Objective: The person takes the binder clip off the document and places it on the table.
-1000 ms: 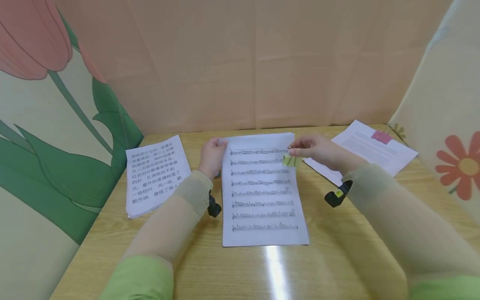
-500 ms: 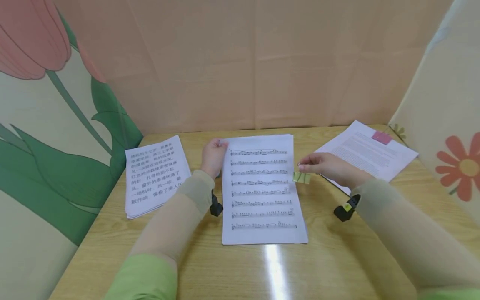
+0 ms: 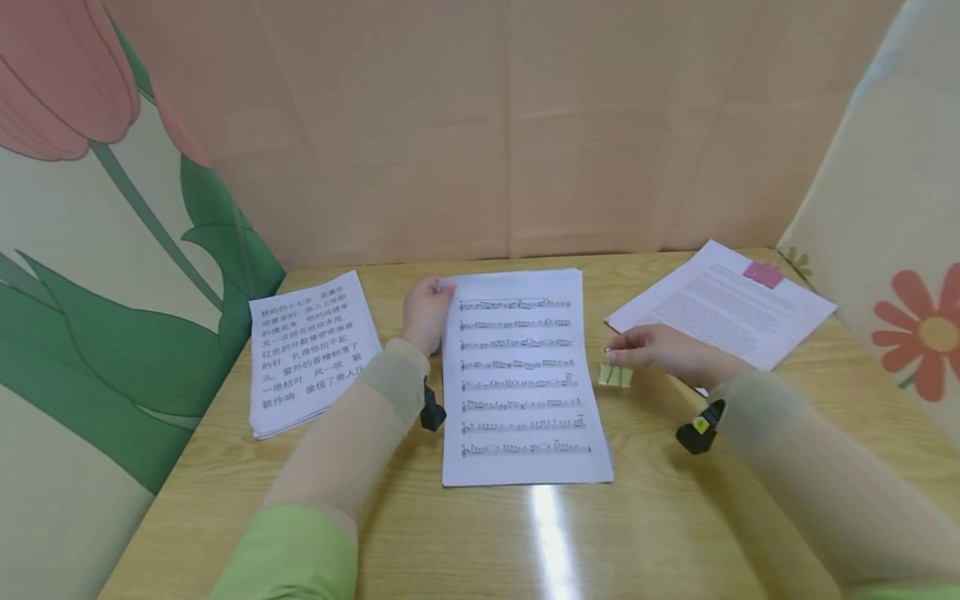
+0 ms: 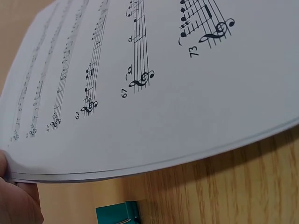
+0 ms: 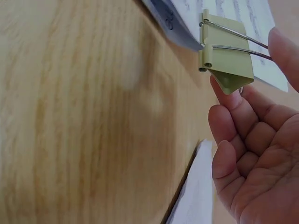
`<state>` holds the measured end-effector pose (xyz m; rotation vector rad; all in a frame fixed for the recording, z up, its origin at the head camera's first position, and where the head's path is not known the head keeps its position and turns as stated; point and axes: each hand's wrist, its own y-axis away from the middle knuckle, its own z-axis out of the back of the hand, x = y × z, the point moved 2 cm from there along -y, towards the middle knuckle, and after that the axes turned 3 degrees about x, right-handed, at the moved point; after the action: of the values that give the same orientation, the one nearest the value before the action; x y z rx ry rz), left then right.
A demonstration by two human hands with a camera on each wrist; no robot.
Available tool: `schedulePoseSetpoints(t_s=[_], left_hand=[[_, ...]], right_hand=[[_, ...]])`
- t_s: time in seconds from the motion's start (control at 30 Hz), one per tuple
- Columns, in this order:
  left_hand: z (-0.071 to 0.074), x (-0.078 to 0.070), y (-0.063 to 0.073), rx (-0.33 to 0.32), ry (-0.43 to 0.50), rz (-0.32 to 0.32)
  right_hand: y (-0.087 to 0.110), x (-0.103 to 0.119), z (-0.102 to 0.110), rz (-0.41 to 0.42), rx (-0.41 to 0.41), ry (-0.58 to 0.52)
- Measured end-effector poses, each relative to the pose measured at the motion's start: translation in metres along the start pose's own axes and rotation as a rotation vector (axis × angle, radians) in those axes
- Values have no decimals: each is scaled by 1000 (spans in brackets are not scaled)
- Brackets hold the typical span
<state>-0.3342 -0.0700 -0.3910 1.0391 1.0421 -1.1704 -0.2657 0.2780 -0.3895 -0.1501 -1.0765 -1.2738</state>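
Note:
My left hand (image 3: 426, 312) pinches the upper left corner of a stack of sheet music (image 3: 521, 375). In the left wrist view, the stack's edge (image 4: 140, 171) is lifted off the table and bends slightly. To the right of the stack, my right hand (image 3: 651, 348) holds a yellow-green binder clip (image 3: 615, 377) by its wire handles. The thumb lies on those handles in the right wrist view, with fingers under the clip (image 5: 229, 49). In the head view the clip is apart from the sheets. A teal binder clip (image 4: 117, 213) lies below the music's edge.
At the left lies a stack of printed pages (image 3: 307, 358) with large characters. A second stack (image 3: 720, 308), clipped with a pink binder clip (image 3: 763, 273), lies at the back right, partly behind my right hand. All rest on a wooden table (image 3: 637, 533) before a fabric backdrop.
My right hand has moved right and toward me with the yellow-green binder clip, away from the music's upper right edge. My left hand keeps its grip on the corner.

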Motion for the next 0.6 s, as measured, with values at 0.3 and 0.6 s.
schedulePoseSetpoints(t_s=[0.3, 0.6], left_hand=[[-1, 6, 1, 5, -57, -11], [-4, 11, -1, 0, -38, -10]], right_hand=[[-7, -11, -6, 24, 5, 28], [-9, -12, -11, 54, 7, 69]])
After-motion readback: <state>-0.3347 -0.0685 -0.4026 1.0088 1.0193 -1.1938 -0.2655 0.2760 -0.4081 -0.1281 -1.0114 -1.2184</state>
